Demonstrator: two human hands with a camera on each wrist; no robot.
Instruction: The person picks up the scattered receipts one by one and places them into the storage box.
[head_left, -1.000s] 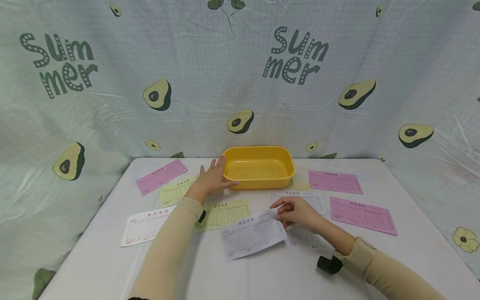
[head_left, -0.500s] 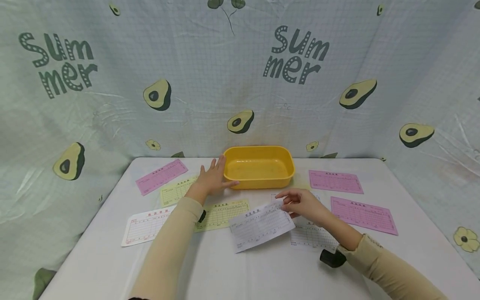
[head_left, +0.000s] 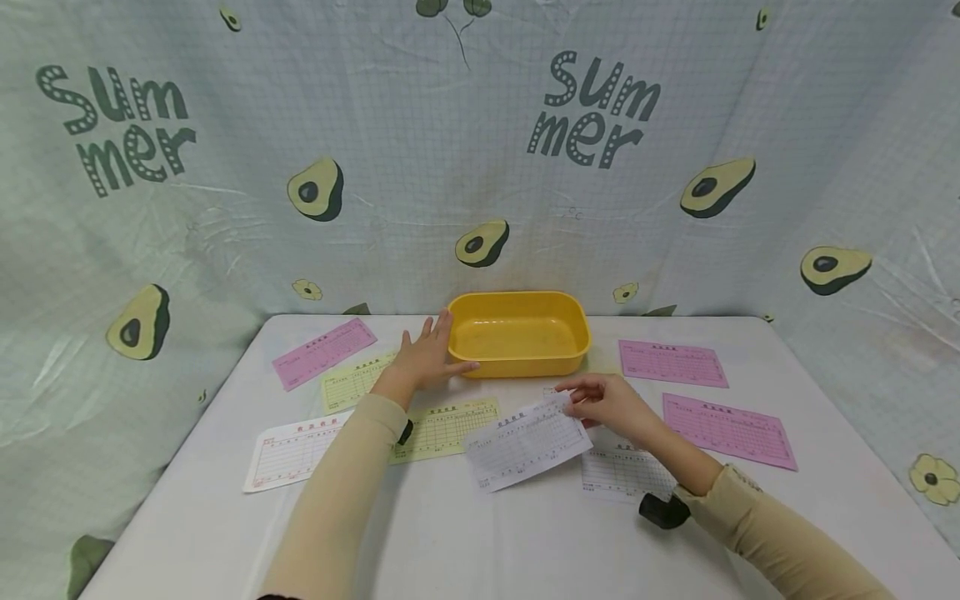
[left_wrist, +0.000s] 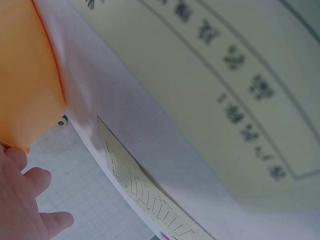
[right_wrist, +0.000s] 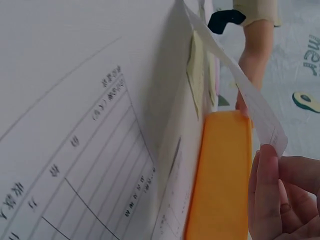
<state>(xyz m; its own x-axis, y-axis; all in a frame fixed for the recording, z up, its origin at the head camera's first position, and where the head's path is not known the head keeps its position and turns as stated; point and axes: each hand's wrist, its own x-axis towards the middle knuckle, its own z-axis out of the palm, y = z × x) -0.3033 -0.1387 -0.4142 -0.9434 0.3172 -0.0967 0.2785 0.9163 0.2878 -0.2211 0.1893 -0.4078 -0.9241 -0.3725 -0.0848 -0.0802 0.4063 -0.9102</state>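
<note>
My right hand (head_left: 609, 407) pinches the upper right corner of a white printed paper slip (head_left: 525, 446) between thumb and fingers. The slip (right_wrist: 260, 112) hangs tilted above the table, its edge toward the camera in the right wrist view. With fingers spread, my left hand (head_left: 426, 360) rests against the left side of a yellow plastic basin (head_left: 525, 368). In the left wrist view its fingers (left_wrist: 37, 180) lie straight by the basin's wall (left_wrist: 30, 75). Another white slip (head_left: 626, 477) lies below my right hand; one more behind it is mostly hidden.
Pink slips (head_left: 671, 364) lie at the right and another pink slip (head_left: 325, 354) at the far left. Yellow slips (head_left: 450, 429) lie around my left forearm, beside a red-printed white slip (head_left: 288, 454). A patterned curtain (head_left: 405, 167) hangs behind the white table (head_left: 450, 542).
My right hand has moved slightly right and away from me, raising the white slip off the table and drawing it along. The left hand and basin have stayed put.
</note>
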